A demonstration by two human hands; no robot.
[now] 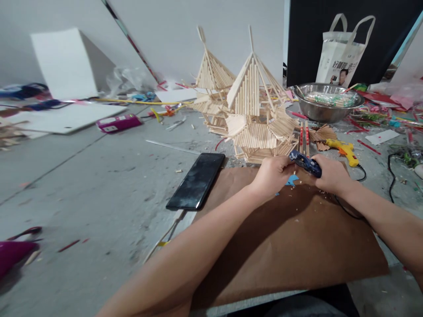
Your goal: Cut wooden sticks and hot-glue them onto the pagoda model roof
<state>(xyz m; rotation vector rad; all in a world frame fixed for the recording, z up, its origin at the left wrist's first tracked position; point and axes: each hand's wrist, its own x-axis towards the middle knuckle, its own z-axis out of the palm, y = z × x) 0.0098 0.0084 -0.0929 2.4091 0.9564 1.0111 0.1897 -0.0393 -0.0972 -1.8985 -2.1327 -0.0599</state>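
Observation:
My right hand (331, 175) is closed around a dark blue hand tool (306, 164) that looks like small cutting pliers. The tool's far end points left, toward my left hand (272, 175). Those left fingers are pinched together at that end, and what sits between them is too small or hidden to make out. Just below the hands, a blue scrap (292, 180) and pale crumbs lie on a brown board (284, 255). Directly beyond the hands stands a pavilion model (257, 132) of pale wooden sticks with a pointed roof.
A second stick model (214, 72) stands behind. Left of the board lies a black phone (197, 180) with a cable. To the right are a yellow glue gun (343, 151) with a cord and a metal bowl (325, 110) holding wrapped sticks. A purple pack (119, 123) lies farther left.

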